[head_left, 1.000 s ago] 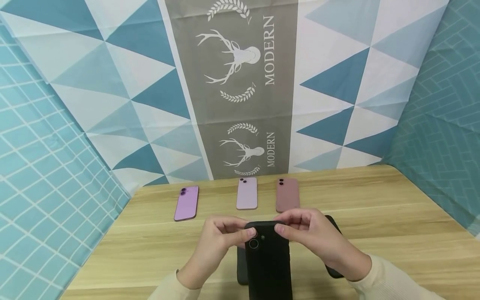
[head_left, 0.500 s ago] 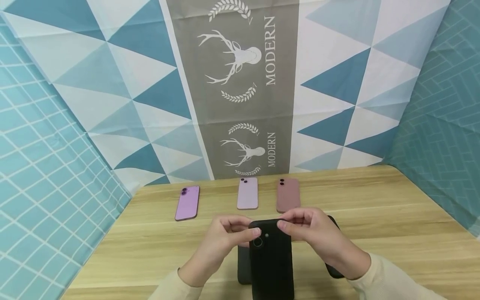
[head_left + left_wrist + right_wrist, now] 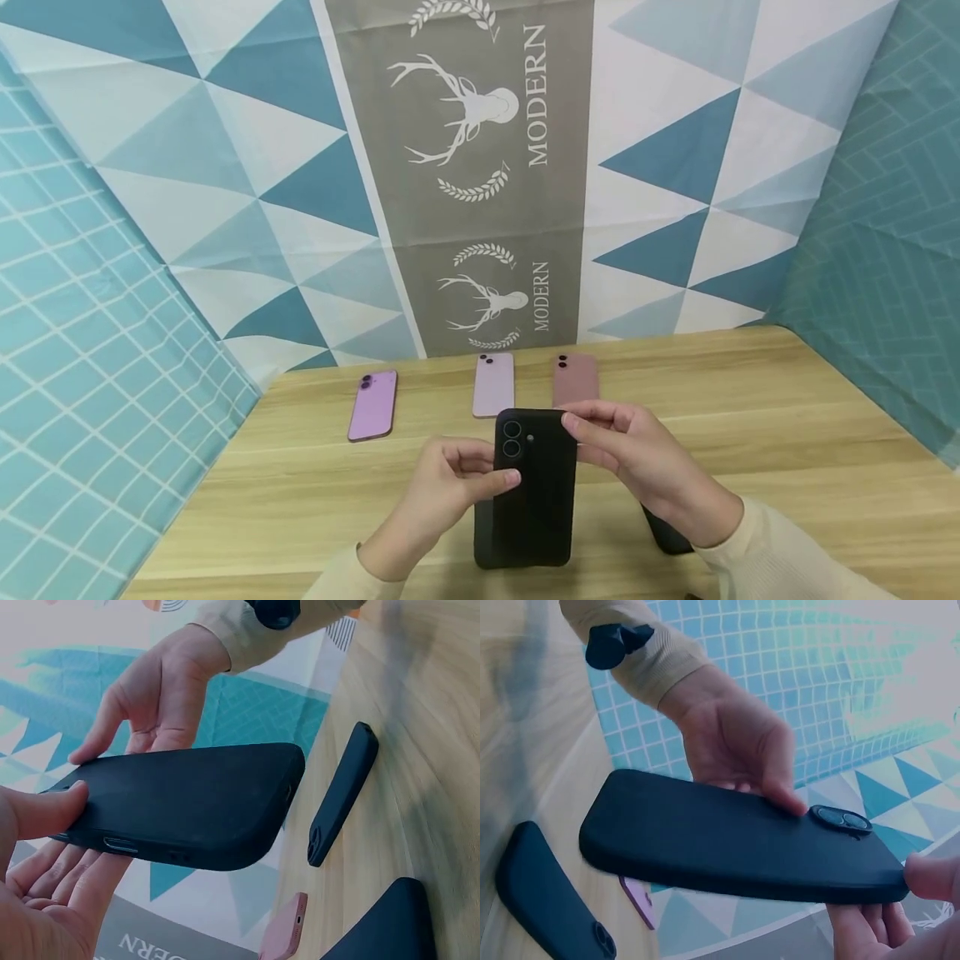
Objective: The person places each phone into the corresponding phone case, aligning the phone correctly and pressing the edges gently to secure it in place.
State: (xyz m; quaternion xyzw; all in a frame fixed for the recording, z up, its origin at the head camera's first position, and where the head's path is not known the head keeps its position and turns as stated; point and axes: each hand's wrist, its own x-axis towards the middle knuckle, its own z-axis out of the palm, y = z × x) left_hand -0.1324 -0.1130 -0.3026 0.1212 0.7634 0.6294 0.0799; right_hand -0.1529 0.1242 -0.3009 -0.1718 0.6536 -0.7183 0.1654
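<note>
A phone in a black case [image 3: 536,517], its back and two camera lenses toward me, is held up between both hands over the table. My left hand [image 3: 446,492] grips its left edge, thumb on the back below the lenses and fingers behind. My right hand [image 3: 648,462] pinches the upper right corner, thumb on the back. In the left wrist view the black-cased phone [image 3: 180,799] is tilted, with its side buttons showing. Partly hidden behind it in the head view, another dark phone [image 3: 483,533] lies on the table.
A black phone [image 3: 667,533] lies under my right forearm. Along the table's back lie a purple phone [image 3: 372,406], a pale pink phone [image 3: 493,386] and a dusty pink phone [image 3: 575,379]. Patterned cloth [image 3: 480,167] hangs behind the wooden table [image 3: 787,442].
The black-cased phone has risen, and its lower end now shows. My left thumb has shifted from beside the lenses to below them; my right hand stays at the top corner.
</note>
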